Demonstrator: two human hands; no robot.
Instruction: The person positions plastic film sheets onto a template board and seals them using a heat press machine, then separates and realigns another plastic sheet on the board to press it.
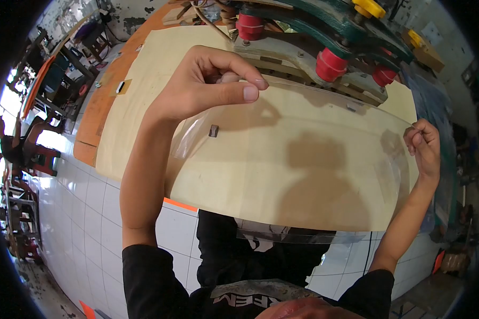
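Observation:
A clear plastic sheet (189, 135) stretches over the table between my two hands, and its lower edge hangs past the table's front edge near my body. My left hand (213, 82) is raised near the machine, pinching the sheet's far left corner between thumb and fingers. At the far right corner, my right hand (424, 146) has its fingers curled around the sheet's edge. Beneath lies a pale yellow board or paper (234, 181). A small dark piece (213, 131) shows below my left hand; whether it lies on or under the sheet I cannot tell.
A green machine (314, 32) with red knobs (331, 65) and yellow knobs (369, 8) stands at the table's back. The orange-brown table edge (85, 151) shows at left. More clear plastic (436, 106) hangs at right. A person (24, 141) sits far left.

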